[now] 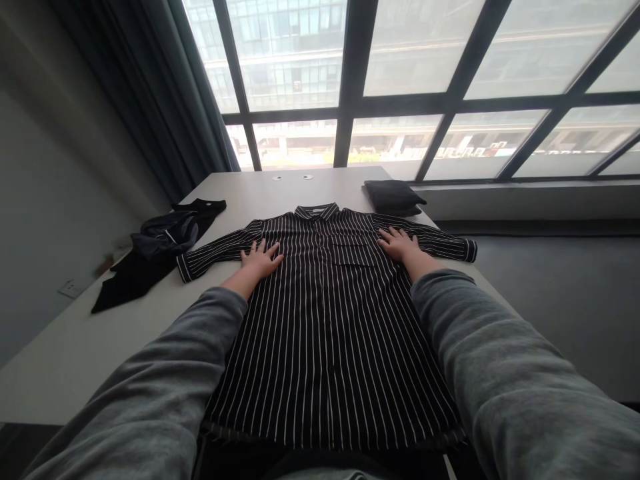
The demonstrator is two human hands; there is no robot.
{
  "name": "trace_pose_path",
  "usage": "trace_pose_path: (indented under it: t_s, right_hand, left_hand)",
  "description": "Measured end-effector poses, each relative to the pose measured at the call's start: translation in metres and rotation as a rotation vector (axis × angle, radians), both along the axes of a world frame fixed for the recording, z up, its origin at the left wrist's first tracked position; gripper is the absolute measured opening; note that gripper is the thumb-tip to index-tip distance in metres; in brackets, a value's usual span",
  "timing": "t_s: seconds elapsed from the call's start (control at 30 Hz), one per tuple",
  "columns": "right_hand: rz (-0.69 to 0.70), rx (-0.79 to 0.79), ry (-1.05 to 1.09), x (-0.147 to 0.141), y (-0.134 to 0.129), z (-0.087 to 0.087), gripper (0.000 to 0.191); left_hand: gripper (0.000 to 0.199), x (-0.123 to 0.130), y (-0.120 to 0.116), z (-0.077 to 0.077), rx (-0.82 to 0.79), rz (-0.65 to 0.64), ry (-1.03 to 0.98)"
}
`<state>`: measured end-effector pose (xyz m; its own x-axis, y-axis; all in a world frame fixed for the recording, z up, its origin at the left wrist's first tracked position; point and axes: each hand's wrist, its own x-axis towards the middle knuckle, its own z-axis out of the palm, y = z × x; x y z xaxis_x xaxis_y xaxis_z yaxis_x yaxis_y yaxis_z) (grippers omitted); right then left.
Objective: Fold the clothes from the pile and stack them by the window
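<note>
A black shirt with white stripes lies spread face up on the pale table, its collar toward the window and its hem at the near edge. Both sleeves reach outward, the right one past the table's side. My left hand rests flat on the shirt near the left armpit, fingers apart. On the other side, my right hand lies on the cloth by the right armpit, its fingers spread too. Neither hand grips anything.
Dark crumpled clothes lie at the table's left side. A folded dark item sits at the back right corner. Behind the table are a large window and a dark curtain. A socket is on the left wall.
</note>
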<state>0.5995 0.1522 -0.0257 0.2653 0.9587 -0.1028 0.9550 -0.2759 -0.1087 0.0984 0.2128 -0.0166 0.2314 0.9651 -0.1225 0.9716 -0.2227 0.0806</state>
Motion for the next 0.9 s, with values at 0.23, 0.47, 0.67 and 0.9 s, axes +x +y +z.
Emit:
trace_pose_path:
  t_s: [0.23,0.47,0.67,0.9]
  right_hand:
    - [-0.086,0.123,-0.014,-0.007,-0.006,0.003,0.076]
    - [-0.159,0.253,0.030,0.019,-0.051,-0.003,0.075]
    - [-0.160,0.153,-0.012,0.044,-0.067,-0.013,0.076]
    - [-0.237,0.142,-0.003,0.038,-0.072,-0.007,0.080]
  left_hand:
    - [0.079,-0.108,-0.002,-0.001,0.125,0.416,0.003]
    - [0.053,-0.185,-0.023,0.014,0.286,0.166,0.091]
    - [0.048,-0.205,-0.036,0.033,0.230,0.160,0.156]
    - [0.051,-0.210,-0.040,0.048,0.124,0.161,0.243]
